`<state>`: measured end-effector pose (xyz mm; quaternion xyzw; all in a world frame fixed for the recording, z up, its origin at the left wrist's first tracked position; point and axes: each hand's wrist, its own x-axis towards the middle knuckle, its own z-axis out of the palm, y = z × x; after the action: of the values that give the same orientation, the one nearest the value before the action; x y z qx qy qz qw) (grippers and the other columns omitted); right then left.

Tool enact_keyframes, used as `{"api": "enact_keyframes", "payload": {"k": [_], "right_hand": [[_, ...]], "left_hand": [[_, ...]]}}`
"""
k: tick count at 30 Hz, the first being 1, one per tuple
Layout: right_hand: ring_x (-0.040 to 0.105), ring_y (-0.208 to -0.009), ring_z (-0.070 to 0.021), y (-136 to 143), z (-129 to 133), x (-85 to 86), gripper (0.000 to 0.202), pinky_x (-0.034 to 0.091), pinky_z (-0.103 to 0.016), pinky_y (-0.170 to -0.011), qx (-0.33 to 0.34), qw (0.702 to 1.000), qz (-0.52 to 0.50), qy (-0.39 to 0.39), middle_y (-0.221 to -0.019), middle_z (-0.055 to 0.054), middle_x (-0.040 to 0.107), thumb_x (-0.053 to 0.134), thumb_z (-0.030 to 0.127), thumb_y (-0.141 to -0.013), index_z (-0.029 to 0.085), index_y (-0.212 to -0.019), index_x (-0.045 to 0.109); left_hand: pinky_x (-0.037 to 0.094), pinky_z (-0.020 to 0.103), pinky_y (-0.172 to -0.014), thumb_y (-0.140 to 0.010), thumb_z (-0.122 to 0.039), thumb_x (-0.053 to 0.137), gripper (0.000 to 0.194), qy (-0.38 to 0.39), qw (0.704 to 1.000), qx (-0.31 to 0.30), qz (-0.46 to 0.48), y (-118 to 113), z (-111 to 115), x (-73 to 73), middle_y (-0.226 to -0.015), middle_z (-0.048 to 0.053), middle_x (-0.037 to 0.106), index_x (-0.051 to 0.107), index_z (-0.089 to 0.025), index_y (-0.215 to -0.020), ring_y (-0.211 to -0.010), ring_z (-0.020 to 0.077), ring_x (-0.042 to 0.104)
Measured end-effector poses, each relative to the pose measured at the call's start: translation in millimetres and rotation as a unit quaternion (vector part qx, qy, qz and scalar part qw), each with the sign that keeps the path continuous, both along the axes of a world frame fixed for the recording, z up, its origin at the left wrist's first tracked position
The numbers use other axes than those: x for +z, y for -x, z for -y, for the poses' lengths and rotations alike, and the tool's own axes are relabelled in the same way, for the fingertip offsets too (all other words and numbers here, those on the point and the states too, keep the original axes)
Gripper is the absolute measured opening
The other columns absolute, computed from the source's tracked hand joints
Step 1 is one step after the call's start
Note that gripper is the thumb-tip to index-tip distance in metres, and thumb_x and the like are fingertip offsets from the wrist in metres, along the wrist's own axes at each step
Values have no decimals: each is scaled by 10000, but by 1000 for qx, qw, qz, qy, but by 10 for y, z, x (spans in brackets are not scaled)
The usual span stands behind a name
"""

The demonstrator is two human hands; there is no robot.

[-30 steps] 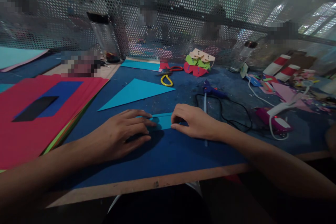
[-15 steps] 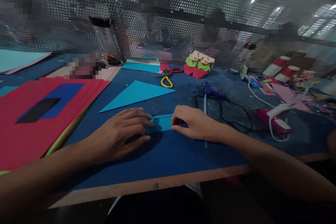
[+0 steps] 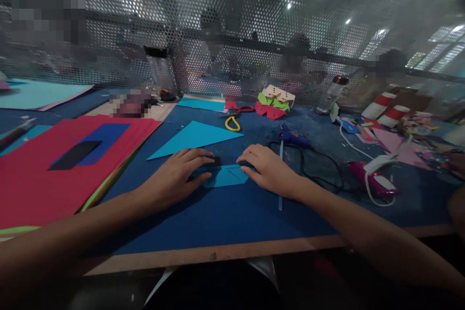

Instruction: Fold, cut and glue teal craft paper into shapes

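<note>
A small folded piece of blue paper [image 3: 227,178] lies flat on the table in front of me, with crease lines on its upper side. My left hand [image 3: 183,170] is at its left end, fingers stretched and apart from the thumb. At the right end rests my right hand [image 3: 267,167], its fingers loosely bent and parted from the thumb. Neither hand grips the paper; whether the fingertips touch it I cannot tell. Behind the hands lies a larger blue paper triangle [image 3: 196,136].
Red paper sheets [image 3: 119,174] are stacked on the left. A blue glue gun [image 3: 290,136] with a glue stick and black cord lies right, near a magenta device [image 3: 372,181] with white cable. Scissors [image 3: 232,123] and folded paper shapes [image 3: 274,102] sit farther back, before a perforated metal screen [image 3: 240,14].
Both hands have lifted and drawn apart, uncovering more of the folded blue paper. The right hand's fingers have opened from their closed hold. The view has shifted slightly.
</note>
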<state>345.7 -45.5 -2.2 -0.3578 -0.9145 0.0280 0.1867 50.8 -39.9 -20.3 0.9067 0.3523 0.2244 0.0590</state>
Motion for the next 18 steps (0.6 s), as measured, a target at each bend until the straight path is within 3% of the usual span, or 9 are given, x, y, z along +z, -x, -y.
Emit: {"api": "enact_keyframes", "payload": {"k": [6, 11, 18], "right_hand": [[572, -1104, -240, -20, -66, -55, 167, 405, -391, -935, -16, 999, 32, 1, -1139, -108, 660, 548, 231, -1032, 164, -1108, 681], [598, -1068, -220, 0, -53, -25, 76, 397, -363, -917, -22, 999, -16, 30, -1100, -78, 686, 610, 192, -989, 167, -1036, 665], [643, -975, -199, 11, -26, 87, 69, 384, -360, -915, -22, 994, -101, 32, -1008, -40, 732, 611, 189, -986, 197, -1014, 674]], "left_hand": [[441, 498, -1099, -1048, -385, 486, 323, 30, 999, 8, -22, -109, -42, 41, -1411, 71, 630, 680, -247, -1266, -1306, 277, 557], [461, 428, -1095, -1045, -482, 480, 378, 92, 995, -1, 42, -196, -70, 94, -1296, 70, 697, 733, -224, -1155, -1233, 250, 611], [522, 410, -966, -887, -577, 688, 399, 120, 988, 32, 97, -180, -18, 130, -1116, 67, 746, 751, -228, -1072, -1097, 274, 657]]}}
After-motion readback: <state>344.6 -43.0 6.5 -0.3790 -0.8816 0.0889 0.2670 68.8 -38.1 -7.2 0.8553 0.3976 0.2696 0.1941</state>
